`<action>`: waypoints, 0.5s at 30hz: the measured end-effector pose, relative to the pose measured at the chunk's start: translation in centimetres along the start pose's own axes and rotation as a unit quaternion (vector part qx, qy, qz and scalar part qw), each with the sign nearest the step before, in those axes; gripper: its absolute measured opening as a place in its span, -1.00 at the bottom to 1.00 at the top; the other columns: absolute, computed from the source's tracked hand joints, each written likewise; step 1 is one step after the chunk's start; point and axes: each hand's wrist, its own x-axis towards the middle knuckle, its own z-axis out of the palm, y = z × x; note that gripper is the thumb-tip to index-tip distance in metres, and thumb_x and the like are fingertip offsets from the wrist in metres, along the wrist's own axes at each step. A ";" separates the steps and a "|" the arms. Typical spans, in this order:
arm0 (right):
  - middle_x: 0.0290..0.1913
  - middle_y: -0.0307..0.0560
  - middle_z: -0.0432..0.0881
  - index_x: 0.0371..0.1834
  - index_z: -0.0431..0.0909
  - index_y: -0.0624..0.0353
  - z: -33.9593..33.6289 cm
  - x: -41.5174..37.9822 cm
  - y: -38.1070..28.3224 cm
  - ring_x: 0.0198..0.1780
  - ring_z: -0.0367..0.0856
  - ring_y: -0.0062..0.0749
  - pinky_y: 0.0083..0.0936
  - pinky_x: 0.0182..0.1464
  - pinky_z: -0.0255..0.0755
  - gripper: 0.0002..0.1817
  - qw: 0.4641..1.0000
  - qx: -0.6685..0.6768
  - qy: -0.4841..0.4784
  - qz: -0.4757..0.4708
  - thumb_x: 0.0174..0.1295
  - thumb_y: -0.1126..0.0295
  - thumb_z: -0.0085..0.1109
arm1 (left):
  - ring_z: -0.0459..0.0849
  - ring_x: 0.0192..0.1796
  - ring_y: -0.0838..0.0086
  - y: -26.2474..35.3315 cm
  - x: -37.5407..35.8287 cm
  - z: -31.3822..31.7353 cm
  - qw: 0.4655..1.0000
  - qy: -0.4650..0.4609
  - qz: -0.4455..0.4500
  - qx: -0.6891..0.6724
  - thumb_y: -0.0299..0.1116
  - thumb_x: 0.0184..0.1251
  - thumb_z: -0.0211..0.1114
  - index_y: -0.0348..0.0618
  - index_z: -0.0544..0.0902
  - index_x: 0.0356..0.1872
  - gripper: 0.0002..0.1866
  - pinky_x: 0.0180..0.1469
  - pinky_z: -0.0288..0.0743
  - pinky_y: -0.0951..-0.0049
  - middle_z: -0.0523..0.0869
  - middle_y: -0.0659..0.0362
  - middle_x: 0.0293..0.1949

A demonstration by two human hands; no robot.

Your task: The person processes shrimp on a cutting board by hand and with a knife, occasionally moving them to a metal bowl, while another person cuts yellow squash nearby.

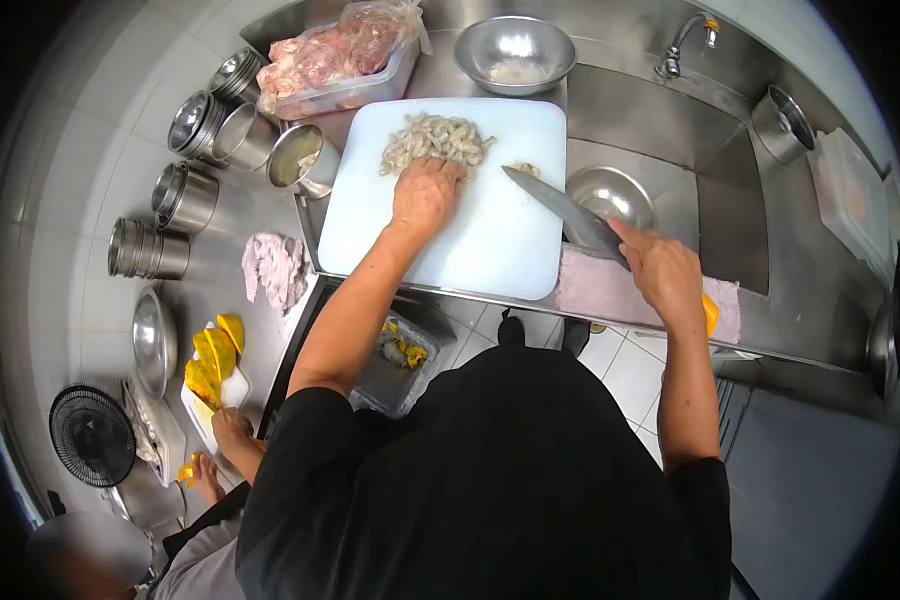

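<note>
A: Start wide. What carries it all?

B: A stainless desk with a sink basin on its right. On it lies a white cutting board, with a tray of raw meat and a steel bowl behind it.

A: And on the board?

B: A pile of peeled raw shrimp at its far edge. The left hand lies on the pile's near side, fingers curled down onto it. The right hand is closed round the handle of a cleaver, whose blade slants over the board's right edge, apart from the shrimp.

A: Any risk?

B: I'd judge the left fingers the worry: if the blade comes down close while they press slippery shrimp, a slide could bring them under the edge. One small piece lies near the blade tip and could be knocked into the sink.

A: Anyone else?

B: Another person's hands at lower left, among yellow slices.
</note>
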 end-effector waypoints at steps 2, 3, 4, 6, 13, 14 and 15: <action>-0.16 0.08 0.78 0.29 0.70 -0.17 0.2 0.1 0.2 -0.15 0.71 0.12 -0.08 -0.12 0.55 -0.60 1.000 0.012 0.019 -0.003 0.39 0.33 0.22 | 0.72 -0.11 0.08 -0.4 0.1 -0.1 1.000 -0.002 -0.002 -0.001 -0.36 0.26 0.40 -0.07 0.76 -0.18 -0.86 0.04 0.60 0.13 0.79 0.04 -0.27; -0.16 0.08 0.78 0.28 0.70 -0.17 0.0 -0.2 -0.1 -0.15 0.71 0.11 -0.08 -0.12 0.55 -0.60 1.000 0.017 0.021 0.003 0.39 0.33 0.23 | 0.73 -0.09 0.09 -0.2 0.0 -0.6 0.998 -0.029 -0.055 -0.027 -0.35 0.26 0.40 -0.10 0.75 -0.18 -0.84 0.04 0.60 0.13 0.79 0.04 -0.26; -0.17 0.07 0.78 0.28 0.71 -0.17 -0.3 -0.9 -0.5 -0.15 0.72 0.10 -0.08 -0.12 0.55 -0.60 0.999 0.022 0.023 0.011 0.39 0.33 0.23 | 0.74 -0.08 0.11 0.3 0.0 -1.6 0.991 -0.055 -0.108 -0.054 -0.33 0.25 0.39 -0.12 0.74 -0.17 -0.82 0.04 0.61 0.14 0.79 0.03 -0.26; -0.19 0.02 0.78 0.27 0.71 -0.15 -0.1 -2.1 -0.8 -0.17 0.73 0.06 -0.10 -0.13 0.56 -0.60 0.998 0.043 0.037 -0.016 0.37 0.35 0.22 | 0.75 -0.08 0.17 0.7 0.4 -2.9 0.964 -0.073 -0.209 -0.144 -0.32 0.26 0.38 -0.16 0.72 -0.16 -0.80 0.03 0.62 0.21 0.80 0.04 -0.25; -0.22 -0.05 0.79 0.24 0.72 -0.15 1.4 -2.6 -1.4 -0.19 0.75 -0.04 -0.13 -0.14 0.59 -0.61 0.997 0.034 -0.027 -0.070 0.40 0.36 0.12 | 0.71 -0.18 0.53 -0.3 -0.2 -1.4 0.864 -0.009 -0.261 -0.431 -0.34 0.32 0.37 -0.22 0.70 -0.16 -0.81 -0.05 0.57 0.48 0.78 0.20 -0.28; -0.21 -0.04 0.79 0.24 0.72 -0.17 1.4 -2.1 -1.3 -0.19 0.75 -0.03 -0.12 -0.13 0.59 -0.61 0.998 0.020 -0.023 -0.058 0.41 0.35 0.11 | 0.70 -0.19 0.57 0.1 -0.1 -1.1 0.854 0.005 -0.244 -0.460 -0.34 0.32 0.37 -0.23 0.70 -0.17 -0.82 -0.05 0.57 0.49 0.78 0.22 -0.28; -0.20 -0.03 0.79 0.24 0.73 -0.19 1.3 -1.5 -1.1 -0.18 0.75 -0.03 -0.11 -0.12 0.59 -0.61 0.999 0.005 -0.018 -0.045 0.42 0.35 0.10 | 0.71 -0.19 0.53 0.7 -0.2 -1.0 0.860 0.004 -0.234 -0.453 -0.35 0.32 0.36 -0.22 0.70 -0.17 -0.82 -0.04 0.57 0.47 0.79 0.20 -0.27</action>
